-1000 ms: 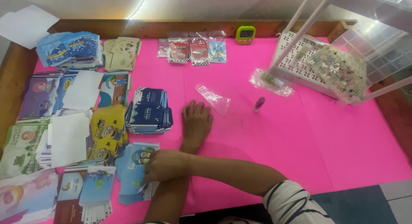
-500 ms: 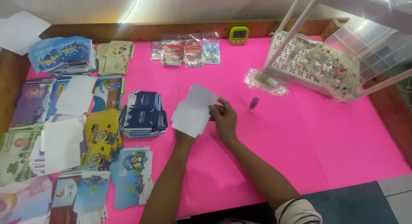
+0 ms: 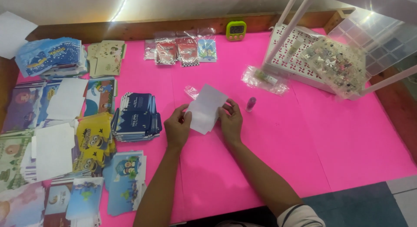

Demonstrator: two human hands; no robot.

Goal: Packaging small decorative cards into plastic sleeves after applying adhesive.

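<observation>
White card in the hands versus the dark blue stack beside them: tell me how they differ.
The white card is plain and blank on the side shown; the dark blue stack is printed. The white card is a single piece held between the left hand and right hand, while the stack is many pieces fanned on the pink table, untouched. Both are flat paper goods.

Bright, even light from above; an LED strip [image 3: 123, 1] glows w/ glare at the top edge. Pink desk [image 3: 304, 135] looks saturated, shadows soft and short under the arms. Sharp in the middle, slight wide-angle bend and softness twd the corners.
</observation>
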